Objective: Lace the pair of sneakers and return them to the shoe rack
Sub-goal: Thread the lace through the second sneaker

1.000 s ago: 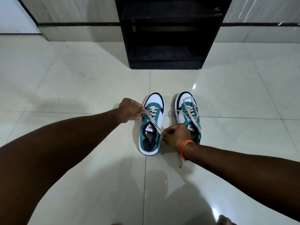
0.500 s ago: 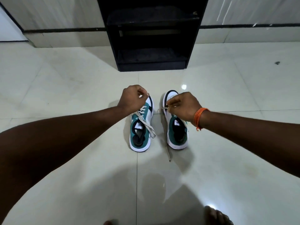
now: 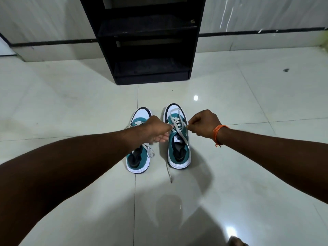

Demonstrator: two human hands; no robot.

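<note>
Two teal and white sneakers stand side by side on the floor, toes toward the rack. My left hand [image 3: 156, 128] reaches across the left sneaker [image 3: 137, 157] and pinches the grey lace [image 3: 178, 126] of the right sneaker [image 3: 179, 151] at its left side. At the right side of the same shoe, my right hand [image 3: 204, 124], with an orange band at the wrist, pinches that lace too. One loose lace end trails onto the floor below the right sneaker. The left sneaker's lace lies loose over its opening.
A black shoe rack [image 3: 150, 50] with open shelves stands against the wall just beyond the sneakers. Glossy pale floor tiles [image 3: 71, 103] surround the shoes. A foot [image 3: 236, 242] shows at the bottom edge. A small dark speck [image 3: 285, 70] lies on the floor at the right.
Both hands left the left sneaker's lace and moved to the right sneaker. My left hand crossed over to its left side; my right hand now grips its lace on the right.
</note>
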